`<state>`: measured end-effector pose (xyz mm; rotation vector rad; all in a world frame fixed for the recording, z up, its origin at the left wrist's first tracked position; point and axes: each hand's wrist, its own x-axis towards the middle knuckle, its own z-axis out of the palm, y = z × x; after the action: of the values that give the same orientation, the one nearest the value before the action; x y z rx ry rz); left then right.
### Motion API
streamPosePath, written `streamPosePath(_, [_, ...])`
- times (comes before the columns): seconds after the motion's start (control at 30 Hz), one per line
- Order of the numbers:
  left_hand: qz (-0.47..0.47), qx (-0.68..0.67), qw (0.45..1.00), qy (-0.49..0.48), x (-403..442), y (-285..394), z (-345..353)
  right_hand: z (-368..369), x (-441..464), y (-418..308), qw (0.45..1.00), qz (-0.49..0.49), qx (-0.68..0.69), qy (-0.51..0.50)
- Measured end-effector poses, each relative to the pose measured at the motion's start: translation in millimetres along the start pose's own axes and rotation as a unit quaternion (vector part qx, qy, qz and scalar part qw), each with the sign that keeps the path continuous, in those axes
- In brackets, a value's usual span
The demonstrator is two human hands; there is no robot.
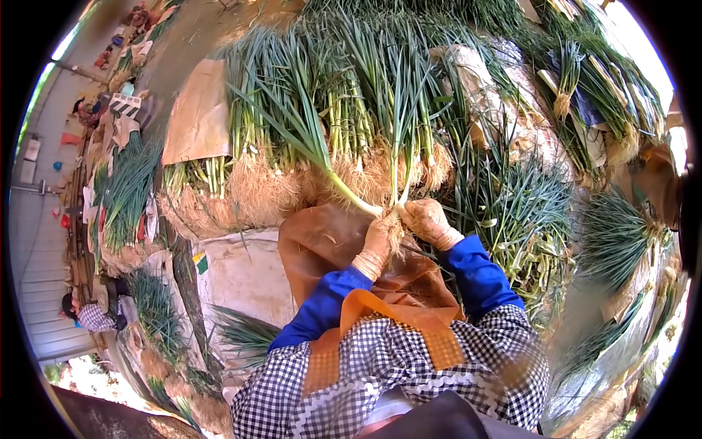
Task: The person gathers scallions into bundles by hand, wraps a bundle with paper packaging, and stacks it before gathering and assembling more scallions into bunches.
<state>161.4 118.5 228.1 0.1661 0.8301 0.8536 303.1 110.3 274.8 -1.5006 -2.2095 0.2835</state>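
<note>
My left hand [374,247], in a tan glove, is closed around the root end of a green onion [352,192] whose stalk slants up and to the left. Right beside it, my right hand [430,222], also gloved, grips the base of upright green onions [395,175]. Pale stringy roots [395,233] hang between the two hands. Both hands are above a brown apron [329,238] spread over my lap. Just beyond them lies a row of green onions [340,110] with their roots toward me.
A brown sheet [199,110] covers part of the row at the left. White sacking [248,274] lies to my left, and a leafy green onion pile [523,212] to my right. Farther off at the left a person [95,316] sits near more bundles.
</note>
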Motion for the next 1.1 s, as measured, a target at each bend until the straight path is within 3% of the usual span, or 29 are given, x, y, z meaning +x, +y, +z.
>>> streamPosePath(0.03, [0.025,-0.007,0.998,0.06,3.7,-1.8,2.7,-14.4,1.1,-17.9,0.989,-0.05,-0.045,-0.128])
streamPosePath(0.07, [0.006,0.026,1.0,-0.01,15.7,4.3,-10.8,-22.1,-1.0,-33.9,0.958,-0.1,-0.09,-0.253])
streamPosePath(0.13, [-0.014,0.014,0.997,-0.07,21.6,9.6,-13.8,-17.3,-46.4,-30.6,0.949,-0.172,0.173,-0.2])
streamPosePath(0.17, [-0.046,-0.021,0.997,-0.057,20.9,14.1,-9.5,-13.0,-64.5,-17.7,0.95,-0.162,0.193,-0.184])
streamPosePath(0.2, [-0.051,-0.009,0.992,-0.114,-1.5,30.4,9.9,-29.3,-64.5,-6.6,0.962,0.005,0.074,-0.263])
streamPosePath(0.27, [-0.063,-0.038,0.988,-0.135,5.3,28.2,3.6,-58.7,-41.4,4.1,0.957,0.199,-0.056,-0.203])
streamPosePath(0.3, [-0.064,-0.038,0.988,-0.137,8.0,22.5,3.5,-41.6,-48.2,18.0,0.989,0.128,0.024,-0.065])
streamPosePath(0.33, [-0.037,-0.031,0.994,-0.1,9.1,16.2,6.5,-9.7,-54.8,24.0,0.974,0.111,0.199,0.013])
streamPosePath(0.37, [-0.01,-0.022,0.998,-0.062,9.1,14.7,7.5,-6.1,-54.8,4.7,0.896,0.187,0.398,-0.057])
streamPosePath(0.4, [-0.01,-0.017,0.998,-0.061,7.1,19.6,6.2,-8.4,-53.5,-19.7,0.767,0.251,0.577,-0.124])
streamPosePath(0.43, [-0.029,-0.026,0.995,-0.096,5.1,28.5,6.0,-30.4,-51.6,-35.2,0.798,0.293,0.453,-0.269])
streamPosePath(0.47, [-0.048,-0.039,0.99,-0.13,-1.5,41.4,12.3,-30.3,-57.9,-39.0,0.864,0.218,0.355,-0.281])
streamPosePath(0.5, [-0.029,-0.021,0.984,-0.172,-9.7,57.5,15.5,-41.9,-65.6,-34.0,0.868,0.187,0.359,-0.286])
streamPosePath(0.53, [-0.004,-0.054,0.988,-0.143,0.9,60.1,1.9,-57.8,-78.7,-23.3,0.87,0.156,0.365,-0.291])
streamPosePath(0.57, [-0.023,-0.074,0.985,-0.155,-4.4,70.3,3.4,-32.2,-118.5,25.1,0.904,0.102,0.328,-0.253])
streamPosePath(0.6, [-0.041,-0.095,0.98,-0.17,-9.6,79.4,6.6,-36.2,-120.4,41.1,0.917,0.157,0.213,-0.3])
streamPosePath(0.63, [-0.046,-0.079,0.983,-0.161,-8.1,81.3,3.7,-40.7,-121.6,56.8,0.907,0.201,0.095,-0.358])
streamPosePath(0.67, [-0.049,-0.078,0.982,-0.164,-7.5,78.5,5.2,-78.7,-82.4,42.1,0.807,0.339,-0.106,-0.472])
streamPosePath(0.73, [-0.038,0.031,0.988,-0.145,-8.1,67.2,10.4,-76.6,-58.7,31.4,0.93,0.314,0.059,-0.184])
streamPosePath(0.8, [-0.122,0.023,0.979,-0.16,-6.8,49.9,12.1,-30.0,-29.0,20.9,0.923,0.254,0.283,0.057])
streamPosePath(0.87, [-0.182,-0.03,0.965,-0.186,-5.2,31.5,15.7,16.5,-3.2,21.6,0.822,0.281,0.494,0.033])
streamPosePath(0.9, [-0.194,0.048,0.967,-0.161,-7.9,29.9,18.7,21.6,2.5,12.8,0.774,0.306,0.554,0.03])
streamPosePath(0.93, [-0.107,0.107,0.985,-0.078,-3.2,21.1,24.4,25.1,5.2,6.3,0.722,0.327,0.609,0.025])
streamPosePath(0.97, [-0.093,0.122,0.986,-0.069,-0.7,21.4,23.2,34.0,6.0,3.9,0.715,0.322,0.618,0.05])
streamPosePath(1.0, [-0.082,0.137,0.986,-0.059,-0.1,20.8,20.2,34.8,1.2,5.6,0.756,0.336,0.557,0.071])
streamPosePath(1.07, [-0.084,0.113,0.987,-0.077,6.0,18.6,-2.4,36.4,-6.1,14.5,0.721,0.397,0.563,0.069])
streamPosePath(1.1, [-0.084,0.092,0.987,-0.1,10.1,17.9,-14.2,49.4,-12.1,27.1,0.692,0.433,0.558,0.148])
